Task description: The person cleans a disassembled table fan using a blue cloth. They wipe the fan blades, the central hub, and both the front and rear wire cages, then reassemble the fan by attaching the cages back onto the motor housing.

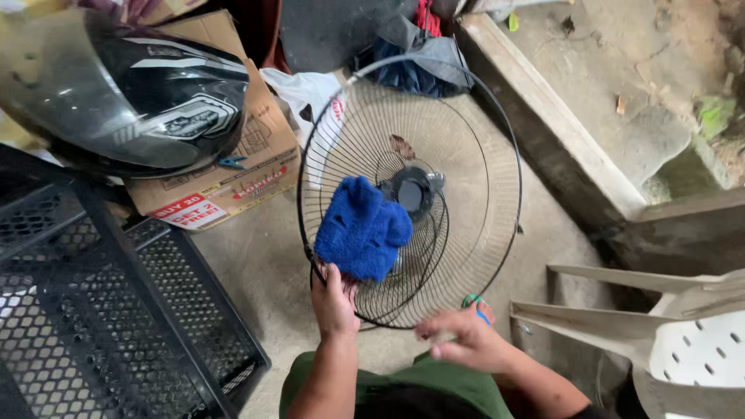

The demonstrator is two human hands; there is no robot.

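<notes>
A round black wire fan guard [473, 186] stands tilted on the concrete floor in front of me. A fuzzy blue cloth [362, 227] lies against its wires left of the dark hub [410, 194]. My left hand [334, 302] grips the bottom of the cloth together with the guard's lower left rim. At the guard's lower edge my right hand [464, 339] has its fingers curled, touching the rim; what it grips is unclear. My green shorts [403, 388] show at the bottom.
A black helmet [132, 93] rests on a cardboard box [248, 163] at the upper left. A black mesh crate [101, 310] fills the lower left. A white plastic chair [683, 334] is at the lower right, a concrete step [559, 132] behind the guard.
</notes>
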